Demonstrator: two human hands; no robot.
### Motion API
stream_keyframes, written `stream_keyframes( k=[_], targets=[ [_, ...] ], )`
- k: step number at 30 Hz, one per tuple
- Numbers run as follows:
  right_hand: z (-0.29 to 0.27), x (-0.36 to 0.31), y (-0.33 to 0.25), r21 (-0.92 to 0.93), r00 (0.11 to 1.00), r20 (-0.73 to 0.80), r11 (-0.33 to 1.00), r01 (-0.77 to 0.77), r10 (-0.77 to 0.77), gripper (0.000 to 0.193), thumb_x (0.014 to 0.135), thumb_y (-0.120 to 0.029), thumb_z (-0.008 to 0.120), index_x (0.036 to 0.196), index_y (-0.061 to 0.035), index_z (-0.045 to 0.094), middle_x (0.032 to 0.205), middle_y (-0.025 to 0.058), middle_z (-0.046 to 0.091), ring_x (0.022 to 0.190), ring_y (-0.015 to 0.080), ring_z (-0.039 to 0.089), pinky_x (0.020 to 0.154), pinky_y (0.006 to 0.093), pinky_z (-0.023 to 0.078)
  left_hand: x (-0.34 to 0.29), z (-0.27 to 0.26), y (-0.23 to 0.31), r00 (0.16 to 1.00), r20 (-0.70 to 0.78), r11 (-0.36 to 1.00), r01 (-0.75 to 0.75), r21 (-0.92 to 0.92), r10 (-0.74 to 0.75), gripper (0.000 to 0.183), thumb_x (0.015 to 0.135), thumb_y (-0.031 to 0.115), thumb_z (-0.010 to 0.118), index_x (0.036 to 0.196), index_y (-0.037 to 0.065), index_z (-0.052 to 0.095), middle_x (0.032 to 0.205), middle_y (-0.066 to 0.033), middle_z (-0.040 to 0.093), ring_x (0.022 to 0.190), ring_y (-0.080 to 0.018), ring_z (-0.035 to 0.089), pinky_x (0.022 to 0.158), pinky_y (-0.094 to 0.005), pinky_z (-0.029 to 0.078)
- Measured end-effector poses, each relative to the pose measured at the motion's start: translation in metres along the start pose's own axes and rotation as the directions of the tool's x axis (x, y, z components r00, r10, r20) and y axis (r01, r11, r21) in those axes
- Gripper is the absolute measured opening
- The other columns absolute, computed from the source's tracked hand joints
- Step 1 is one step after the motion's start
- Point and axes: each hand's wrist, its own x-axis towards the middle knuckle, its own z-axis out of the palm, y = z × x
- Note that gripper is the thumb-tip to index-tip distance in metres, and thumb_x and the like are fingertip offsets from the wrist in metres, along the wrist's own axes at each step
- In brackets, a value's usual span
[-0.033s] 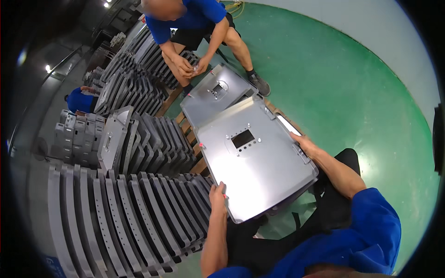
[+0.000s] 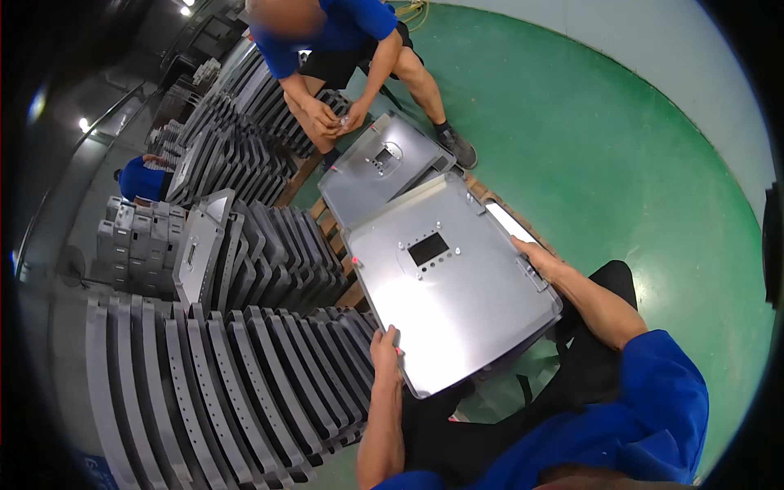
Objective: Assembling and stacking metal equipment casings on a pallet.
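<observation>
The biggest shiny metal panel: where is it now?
Near the centre of the head view, the panel is held between the person's left hand and right hand, right of the grey panel row.

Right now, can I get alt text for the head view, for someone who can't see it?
The wearer's left hand and right hand hold opposite edges of a grey metal panel with a rectangular cutout. Beyond it, a seated co-worker in blue faces a similar panel. Rows of grey metal parts fill the left; green floor lies right.

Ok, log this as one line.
left hand: gripping metal panel, left edge; right hand: at its right edge; stacked panels: left
</observation>
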Motion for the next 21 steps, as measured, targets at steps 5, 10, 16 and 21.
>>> stream_keyframes(
  k=[5,10,16,21],
  targets=[
    [0.003,0.027,0.027,-0.130,0.996,0.080,0.991,-0.035,0.045,0.088,0.089,-0.063,0.050,0.134,0.0122,0.042,0.137,0.0252,0.045,0.124,0.0289,0.045,0.106,0.0384,0.032,-0.030,-0.015,0.006,0.995,-0.007,0.985,0.099,-0.144,-0.102,0.044,0.091,0.019,0.060,0.121,-0.011,0.047,0.104,-0.0152,0.059,0.074,-0.0162,0.058,0.058,-0.0267,0.047],
    [0.016,0.024,0.026,-0.244,0.983,0.158,0.968,-0.053,0.093,0.088,0.089,-0.061,0.051,0.131,0.0149,0.043,0.134,0.0282,0.047,0.123,0.0314,0.047,0.105,0.0372,0.034,-0.048,-0.031,-0.026,0.995,-0.082,0.986,0.037,-0.163,-0.051,0.026,0.092,0.016,0.058,0.107,-0.006,0.055,0.100,-0.0112,0.060,0.086,-0.0175,0.059,0.075,-0.0306,0.048],
    [-0.002,0.012,0.021,-0.470,0.986,-0.015,0.872,0.138,-0.164,0.077,0.089,-0.056,0.055,0.115,0.0161,0.055,0.107,0.0226,0.063,0.100,0.0257,0.058,0.089,0.0351,0.045,-0.055,-0.002,-0.037,0.988,-0.121,0.988,0.081,-0.130,-0.097,0.026,0.093,0.018,0.056,0.109,-0.003,0.057,0.100,-0.0085,0.061,0.086,-0.0159,0.059,0.072,-0.0279,0.047],
    [-0.019,-0.030,0.029,-0.461,0.988,-0.087,0.884,0.073,-0.127,0.070,0.087,-0.056,0.056,0.121,0.0064,0.057,0.108,0.0142,0.062,0.097,0.0219,0.058,0.085,0.0323,0.046,-0.040,-0.008,-0.046,1.000,0.007,0.992,-0.011,-0.122,0.012,0.030,0.093,0.021,0.056,0.109,-0.004,0.058,0.096,-0.0070,0.062,0.080,-0.0117,0.058,0.062,-0.0238,0.045]
  ],
)
